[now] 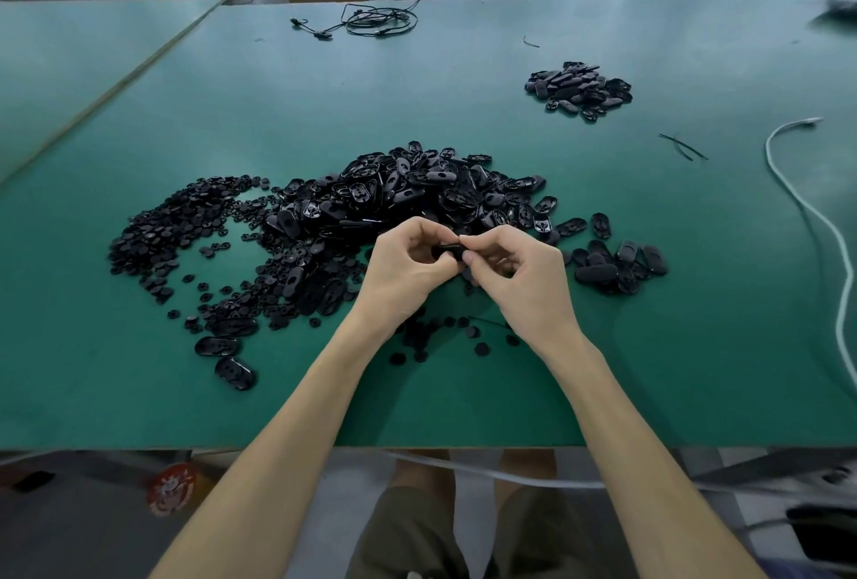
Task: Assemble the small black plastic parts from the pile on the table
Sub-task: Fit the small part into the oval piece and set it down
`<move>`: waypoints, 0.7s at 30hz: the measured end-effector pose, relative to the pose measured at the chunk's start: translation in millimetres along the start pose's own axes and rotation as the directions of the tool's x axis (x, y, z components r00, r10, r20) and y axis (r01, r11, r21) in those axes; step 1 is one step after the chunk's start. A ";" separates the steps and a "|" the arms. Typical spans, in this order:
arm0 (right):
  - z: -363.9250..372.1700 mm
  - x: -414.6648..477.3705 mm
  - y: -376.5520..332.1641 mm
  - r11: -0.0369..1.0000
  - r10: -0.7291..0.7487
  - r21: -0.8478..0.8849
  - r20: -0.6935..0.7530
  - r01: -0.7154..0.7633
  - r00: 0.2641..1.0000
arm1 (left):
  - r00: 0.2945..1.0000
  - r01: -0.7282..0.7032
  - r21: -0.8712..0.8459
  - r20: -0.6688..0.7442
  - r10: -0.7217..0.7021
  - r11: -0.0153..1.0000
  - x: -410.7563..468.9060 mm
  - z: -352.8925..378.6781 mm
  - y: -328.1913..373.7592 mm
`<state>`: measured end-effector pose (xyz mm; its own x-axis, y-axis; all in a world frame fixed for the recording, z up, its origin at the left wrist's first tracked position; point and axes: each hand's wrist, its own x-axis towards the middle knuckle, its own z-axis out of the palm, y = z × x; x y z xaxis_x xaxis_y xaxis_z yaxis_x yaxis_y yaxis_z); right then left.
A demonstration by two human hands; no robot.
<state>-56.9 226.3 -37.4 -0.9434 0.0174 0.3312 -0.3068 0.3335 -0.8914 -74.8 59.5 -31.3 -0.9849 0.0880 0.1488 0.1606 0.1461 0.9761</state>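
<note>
Two hands meet above the near middle of a green table (649,369). The left hand (408,270) and the right hand (521,274) both have their fingers curled in, and together they pinch one small black part (447,250) between the fingertips, held just above the tabletop. Whether it is one piece or two being pressed together cannot be told, since the fingers hide most of it.

Just behind the hands lies the main pile (408,193), a broad mound of glossy black oval shells. Touching its left side is a wide, flat spread of small round discs (185,230). A few more discs lie scattered under the wrists. Some loose ovals (617,265) sit just right of the right hand.

Well apart from all this, toward the far right, is a small heap (579,89) of the same black ovals. It is probably the finished pieces. If so, the task is in its early part: the heap is far smaller than the pile, and most of the shells and discs are left to join.

A white cable (809,212) runs down the right edge, and a coiled black cable (375,19) lies at the far side.
</note>
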 end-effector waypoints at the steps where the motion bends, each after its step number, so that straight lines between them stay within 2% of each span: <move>1: -0.1 -0.1 -0.3 1.000 0.000 0.006 -0.003 0.000 1.000 | 1.000 -0.001 -0.002 0.000 0.001 1.000 0.0 -0.2 -0.3; 8: -2.9 0.0 -2.9 1.000 -0.018 0.012 -0.051 0.018 0.999 | 0.999 -0.003 -0.179 0.036 0.010 0.984 0.2 -5.3 -2.0; 15: -1.9 -0.4 -4.3 0.985 -0.140 -0.103 -0.012 0.138 0.990 | 0.998 -0.037 -0.124 0.050 0.043 0.992 0.5 -3.3 -1.9; 21: -1.8 1.0 -3.6 0.990 -0.112 -0.085 -0.016 0.110 0.994 | 0.998 -0.043 -0.112 0.046 0.049 0.993 0.6 -2.6 -0.4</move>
<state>-56.5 226.9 -33.3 -0.9010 -0.0053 0.4338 -0.3972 0.4126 -0.8198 -75.6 57.0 -31.2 -0.9719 0.1405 0.1887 0.1948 0.0312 0.9803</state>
